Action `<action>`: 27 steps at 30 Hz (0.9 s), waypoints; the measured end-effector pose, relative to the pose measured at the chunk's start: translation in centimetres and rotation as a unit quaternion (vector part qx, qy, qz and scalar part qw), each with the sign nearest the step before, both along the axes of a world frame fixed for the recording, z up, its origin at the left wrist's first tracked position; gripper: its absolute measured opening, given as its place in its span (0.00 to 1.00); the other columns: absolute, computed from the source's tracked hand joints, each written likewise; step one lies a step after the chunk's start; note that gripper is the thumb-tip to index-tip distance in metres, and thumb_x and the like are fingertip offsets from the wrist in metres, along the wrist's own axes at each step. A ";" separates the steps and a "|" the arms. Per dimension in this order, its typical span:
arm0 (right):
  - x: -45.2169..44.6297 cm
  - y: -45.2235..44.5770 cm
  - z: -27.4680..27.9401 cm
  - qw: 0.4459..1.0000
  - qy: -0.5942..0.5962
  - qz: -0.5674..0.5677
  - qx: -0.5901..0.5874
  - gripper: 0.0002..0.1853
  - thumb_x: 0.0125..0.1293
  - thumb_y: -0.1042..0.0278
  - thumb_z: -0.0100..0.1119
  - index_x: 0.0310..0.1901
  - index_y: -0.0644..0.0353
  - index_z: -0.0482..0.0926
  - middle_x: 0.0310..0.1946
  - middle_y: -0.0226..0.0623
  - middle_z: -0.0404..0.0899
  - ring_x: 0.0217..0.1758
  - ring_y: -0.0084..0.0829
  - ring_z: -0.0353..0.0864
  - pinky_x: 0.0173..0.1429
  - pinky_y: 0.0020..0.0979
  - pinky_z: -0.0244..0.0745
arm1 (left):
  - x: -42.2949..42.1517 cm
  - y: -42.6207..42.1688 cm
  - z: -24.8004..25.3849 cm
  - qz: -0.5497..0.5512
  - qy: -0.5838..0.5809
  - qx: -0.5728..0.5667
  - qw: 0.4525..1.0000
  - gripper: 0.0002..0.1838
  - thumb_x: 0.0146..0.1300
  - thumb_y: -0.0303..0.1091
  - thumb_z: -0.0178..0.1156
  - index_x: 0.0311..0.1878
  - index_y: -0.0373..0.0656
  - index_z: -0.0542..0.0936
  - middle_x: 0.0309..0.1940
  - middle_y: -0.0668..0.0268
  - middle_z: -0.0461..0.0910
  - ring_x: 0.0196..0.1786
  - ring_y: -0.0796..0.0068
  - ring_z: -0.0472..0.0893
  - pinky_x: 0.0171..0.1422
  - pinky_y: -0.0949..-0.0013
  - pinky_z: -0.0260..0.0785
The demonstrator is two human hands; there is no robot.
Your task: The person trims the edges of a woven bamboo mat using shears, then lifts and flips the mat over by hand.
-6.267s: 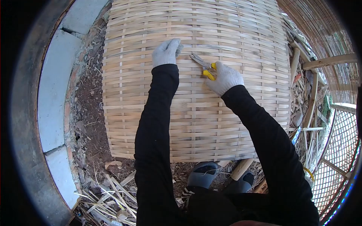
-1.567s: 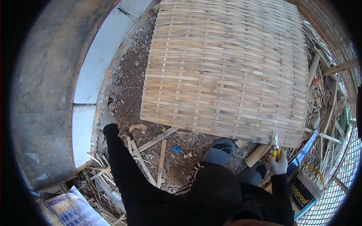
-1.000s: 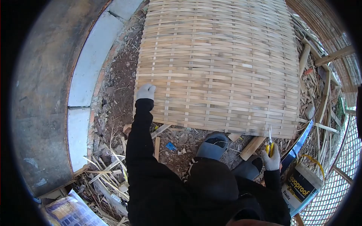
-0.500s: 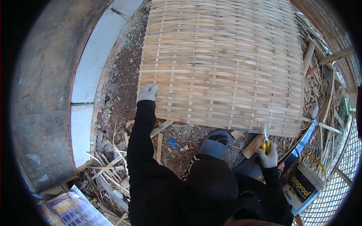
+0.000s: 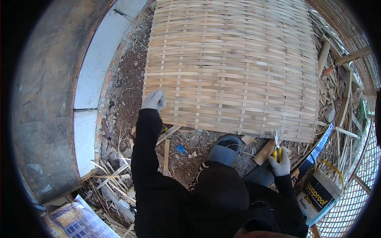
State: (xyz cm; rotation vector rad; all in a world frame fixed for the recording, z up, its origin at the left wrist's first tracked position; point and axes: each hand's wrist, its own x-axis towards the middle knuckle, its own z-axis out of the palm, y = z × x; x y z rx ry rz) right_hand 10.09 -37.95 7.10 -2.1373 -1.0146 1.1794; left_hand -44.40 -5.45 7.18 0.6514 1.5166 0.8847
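Woven matting (image 5: 230,71) now backs the left hand (image 5: 154,100), lately off it, grip unclear; right hand (image 5: 281,166) clasps pliers (image 5: 279,154).

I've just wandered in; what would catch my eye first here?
A large woven mat fills the upper middle, with the gloved left hand by its left edge. At lower right, the gloved right hand holds a yellow-handled tool. Further right are a long saw and a bucket.

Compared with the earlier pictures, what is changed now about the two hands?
From over the woven panel, the left hand reached down left of it, then returned over its left edge. The right hand drew back rightward past the near edge. The yellow-handled tool stayed in its grip.
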 end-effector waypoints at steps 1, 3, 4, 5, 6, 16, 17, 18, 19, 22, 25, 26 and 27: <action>0.1 -0.2 -0.2 1.000 0.002 -0.006 0.005 0.31 0.62 0.63 0.76 0.64 0.67 0.76 0.49 0.44 0.86 0.54 0.33 0.87 0.60 0.36 0.80 | -0.5 -0.7 0.7 0.018 -0.015 -0.001 1.000 0.11 0.78 0.40 0.64 0.40 0.45 0.83 0.27 0.73 0.76 0.26 0.80 0.73 0.33 0.69 0.68; 0.3 -0.3 -0.2 1.000 -0.014 0.003 0.008 0.33 0.61 0.61 0.77 0.65 0.67 0.76 0.49 0.45 0.86 0.53 0.34 0.87 0.60 0.36 0.80 | -4.9 -1.7 0.1 0.001 -0.018 0.000 1.000 0.12 0.77 0.45 0.65 0.39 0.49 0.83 0.26 0.74 0.76 0.26 0.81 0.72 0.33 0.68 0.67; 0.2 -0.4 -0.1 1.000 -0.024 -0.002 0.014 0.34 0.61 0.61 0.77 0.65 0.67 0.75 0.49 0.45 0.86 0.53 0.35 0.87 0.59 0.37 0.80 | -6.5 -2.0 0.4 0.039 0.034 -0.019 0.998 0.14 0.76 0.48 0.66 0.38 0.50 0.83 0.26 0.74 0.75 0.26 0.81 0.73 0.32 0.67 0.67; 0.1 -0.3 0.2 1.000 -0.025 -0.001 0.000 0.35 0.60 0.59 0.78 0.65 0.67 0.75 0.49 0.47 0.86 0.53 0.37 0.88 0.59 0.38 0.81 | -8.5 -2.1 0.8 0.073 0.084 -0.033 0.993 0.15 0.75 0.51 0.66 0.37 0.52 0.84 0.25 0.75 0.74 0.26 0.81 0.73 0.32 0.67 0.66; 0.3 0.0 0.7 1.000 -0.027 -0.001 -0.014 0.37 0.60 0.57 0.78 0.66 0.67 0.75 0.49 0.48 0.87 0.53 0.39 0.88 0.59 0.39 0.81 | -13.4 -2.0 -1.5 0.081 0.154 -0.031 0.984 0.18 0.73 0.55 0.68 0.36 0.52 0.85 0.24 0.73 0.75 0.27 0.81 0.75 0.31 0.67 0.65; 1.3 0.7 2.2 0.997 -0.074 -0.029 -0.019 0.39 0.56 0.51 0.79 0.64 0.65 0.77 0.50 0.54 0.87 0.55 0.51 0.89 0.59 0.45 0.82 | -19.5 -13.5 1.4 -0.168 0.836 -0.029 0.522 0.26 0.64 0.52 0.66 0.47 0.35 0.90 0.41 0.41 0.89 0.50 0.39 0.88 0.62 0.45 0.78; 1.4 0.8 2.6 0.997 -0.070 -0.036 -0.020 0.39 0.56 0.51 0.80 0.64 0.65 0.77 0.50 0.54 0.87 0.56 0.50 0.89 0.60 0.45 0.82 | -17.9 -12.0 2.6 -0.163 0.716 -0.144 0.663 0.26 0.64 0.52 0.66 0.47 0.35 0.90 0.39 0.42 0.89 0.48 0.40 0.89 0.61 0.46 0.79; 1.5 1.1 3.0 0.996 -0.070 -0.043 -0.017 0.38 0.55 0.53 0.80 0.64 0.65 0.77 0.51 0.53 0.87 0.57 0.50 0.88 0.61 0.44 0.82 | -16.0 -11.3 3.3 -0.141 0.658 -0.209 0.709 0.26 0.66 0.52 0.64 0.45 0.34 0.90 0.36 0.41 0.88 0.47 0.41 0.89 0.61 0.47 0.78; 1.7 1.2 2.9 0.996 -0.072 -0.045 0.015 0.38 0.55 0.54 0.79 0.64 0.65 0.77 0.50 0.53 0.87 0.56 0.50 0.89 0.60 0.44 0.82 | -14.0 -10.4 3.3 -0.164 0.689 -0.180 0.683 0.26 0.66 0.53 0.63 0.45 0.35 0.90 0.37 0.42 0.88 0.48 0.42 0.89 0.61 0.47 0.78; 3.3 1.8 2.8 0.986 -0.120 -0.028 0.117 0.36 0.55 0.57 0.78 0.63 0.67 0.77 0.46 0.53 0.86 0.50 0.49 0.89 0.56 0.43 0.83 | -10.0 -11.1 1.6 -0.221 0.830 0.087 0.504 0.25 0.65 0.53 0.64 0.42 0.38 0.92 0.50 0.45 0.88 0.56 0.43 0.86 0.63 0.47 0.77; 6.6 3.8 3.6 0.976 -0.172 -0.011 0.130 0.34 0.56 0.58 0.78 0.61 0.66 0.77 0.43 0.52 0.85 0.46 0.47 0.89 0.52 0.42 0.83 | -11.0 -8.8 -4.4 -0.277 0.682 0.083 0.672 0.20 0.65 0.50 0.66 0.41 0.40 0.91 0.56 0.46 0.86 0.60 0.43 0.83 0.67 0.46 0.75; 7.8 4.5 3.2 0.973 -0.188 -0.036 0.128 0.32 0.57 0.58 0.78 0.59 0.66 0.77 0.42 0.51 0.85 0.45 0.47 0.89 0.51 0.42 0.83 | -9.3 -7.9 -4.1 -0.289 0.637 0.084 0.710 0.19 0.65 0.49 0.67 0.41 0.40 0.90 0.57 0.46 0.85 0.61 0.43 0.82 0.69 0.46 0.74; 8.9 5.2 2.8 0.969 -0.203 -0.059 0.126 0.30 0.57 0.58 0.77 0.57 0.65 0.77 0.41 0.51 0.85 0.45 0.47 0.89 0.50 0.42 0.82 | -3.3 -8.0 -1.3 -0.294 0.610 0.091 0.730 0.17 0.65 0.47 0.68 0.42 0.41 0.89 0.56 0.45 0.85 0.62 0.42 0.82 0.70 0.46 0.73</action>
